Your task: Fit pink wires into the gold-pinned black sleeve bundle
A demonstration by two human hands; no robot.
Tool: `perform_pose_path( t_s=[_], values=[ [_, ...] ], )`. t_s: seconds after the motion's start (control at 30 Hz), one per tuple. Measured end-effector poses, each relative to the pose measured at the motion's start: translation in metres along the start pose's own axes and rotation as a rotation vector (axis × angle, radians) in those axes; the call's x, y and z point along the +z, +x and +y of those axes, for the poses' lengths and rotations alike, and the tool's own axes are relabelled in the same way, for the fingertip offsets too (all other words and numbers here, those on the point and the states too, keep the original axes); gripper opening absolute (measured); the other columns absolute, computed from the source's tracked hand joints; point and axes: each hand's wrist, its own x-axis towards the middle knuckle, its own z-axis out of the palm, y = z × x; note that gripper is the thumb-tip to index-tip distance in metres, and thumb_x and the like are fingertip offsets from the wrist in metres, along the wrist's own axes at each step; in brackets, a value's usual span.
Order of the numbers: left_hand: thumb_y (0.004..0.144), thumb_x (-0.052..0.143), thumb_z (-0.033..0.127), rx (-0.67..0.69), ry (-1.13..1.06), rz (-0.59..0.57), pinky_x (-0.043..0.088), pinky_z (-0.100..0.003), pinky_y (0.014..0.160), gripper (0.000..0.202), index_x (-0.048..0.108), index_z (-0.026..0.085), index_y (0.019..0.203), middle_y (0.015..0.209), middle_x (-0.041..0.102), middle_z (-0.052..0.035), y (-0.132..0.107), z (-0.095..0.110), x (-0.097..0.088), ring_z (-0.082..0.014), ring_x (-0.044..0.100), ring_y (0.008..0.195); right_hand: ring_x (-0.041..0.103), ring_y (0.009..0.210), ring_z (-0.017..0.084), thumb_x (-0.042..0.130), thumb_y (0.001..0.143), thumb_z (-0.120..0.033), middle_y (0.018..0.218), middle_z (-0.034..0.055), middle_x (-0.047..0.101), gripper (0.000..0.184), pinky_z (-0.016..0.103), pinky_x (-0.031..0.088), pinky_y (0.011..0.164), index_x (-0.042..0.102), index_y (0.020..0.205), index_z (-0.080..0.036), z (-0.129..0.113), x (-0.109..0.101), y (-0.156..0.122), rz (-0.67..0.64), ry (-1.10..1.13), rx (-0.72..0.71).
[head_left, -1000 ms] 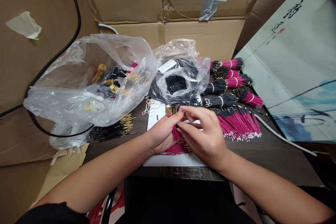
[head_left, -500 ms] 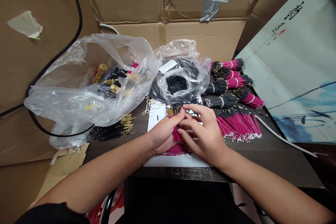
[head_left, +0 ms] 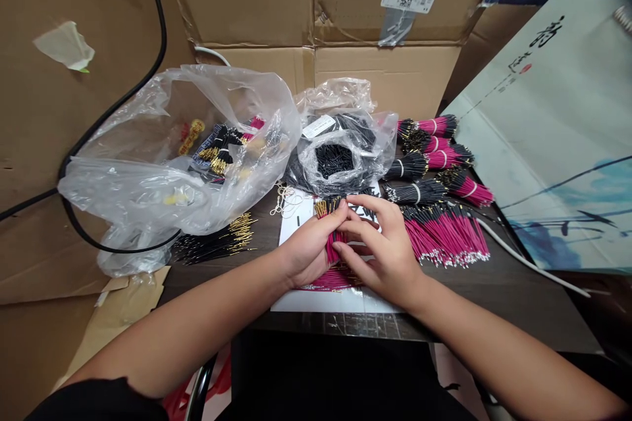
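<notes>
My left hand point(head_left: 311, 247) is wrapped round a bundle of pink wires point(head_left: 332, 251) with gold tips pointing away from me. My right hand point(head_left: 378, 243) meets it from the right, its bent fingertips pressed to the side of the bundle; whether they pinch one single wire is hidden. Under both hands more pink wires point(head_left: 326, 278) lie on a white printed sheet point(head_left: 291, 302). Just beyond is an opened plastic bag of small black sleeves point(head_left: 334, 159). Right of my right hand, loose pink wires with black and white ends point(head_left: 447, 237) are spread on the table.
Banded bundles of black wires point(head_left: 417, 192) and pink wires point(head_left: 434, 126) lie at the back right. A large clear bag point(head_left: 133, 177) with more bundles is at the left, near black gold-tipped wires point(head_left: 217, 240). White rubber bands point(head_left: 285, 200) lie behind the sheet. Cardboard point(head_left: 247, 0) walls the back.
The view has shifted slightly. Both hands keep nearly the same grip and place on the pink wire bundle.
</notes>
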Motion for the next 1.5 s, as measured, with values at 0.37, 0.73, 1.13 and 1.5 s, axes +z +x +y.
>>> perform_pose_path(
  t_s=[0.37, 0.73, 1.13, 1.5],
  values=[
    [0.097, 0.042, 0.028, 0.002, -0.004, 0.026, 0.050, -0.014, 0.060, 0.031, 0.063, 0.009, 0.085, 0.080, 0.061, -0.0057, 0.0012, -0.0016, -0.0030, -0.0089, 0.061, 0.070, 0.042, 0.126, 0.025, 0.063, 0.080, -0.017, 0.137, 0.0098, 0.043, 0.021, 0.044, 0.044, 0.101, 0.062, 0.101, -0.020, 0.0003, 0.0006, 0.0016, -0.041, 0.065, -0.005],
    [0.096, 0.045, 0.034, -0.011, -0.021, 0.013, 0.048, -0.015, 0.054, 0.030, 0.063, 0.011, 0.088, 0.079, 0.060, -0.0037, 0.0009, 0.0009, -0.0051, -0.0092, 0.060, 0.067, 0.038, 0.129, 0.025, 0.062, 0.081, -0.020, 0.141, 0.0090, 0.038, 0.013, 0.045, 0.042, 0.104, 0.062, 0.094, -0.020, -0.0009, -0.0017, 0.0008, -0.123, 0.122, 0.030],
    [0.094, 0.045, 0.041, 0.032, -0.006, 0.009, 0.036, -0.016, 0.043, 0.035, 0.055, 0.013, 0.077, 0.071, 0.052, 0.0006, 0.0010, 0.0058, -0.0045, -0.0058, 0.049, 0.052, 0.040, 0.127, 0.025, 0.068, 0.079, -0.027, 0.140, 0.0101, 0.040, 0.021, 0.043, 0.042, 0.104, 0.065, 0.098, -0.019, 0.0028, -0.0012, -0.0019, -0.092, 0.047, -0.066],
    [0.095, 0.045, 0.041, 0.165, 0.142, -0.026, 0.038, -0.019, 0.052, 0.043, 0.047, 0.013, 0.063, 0.071, 0.050, -0.0021, -0.0055, 0.0017, 0.0028, -0.0075, 0.049, 0.060, 0.046, 0.124, 0.028, 0.074, 0.075, -0.023, 0.137, 0.0119, 0.044, 0.028, 0.046, 0.044, 0.102, 0.066, 0.101, -0.019, -0.0004, -0.0038, -0.0059, 0.008, -0.050, -0.190]
  ],
)
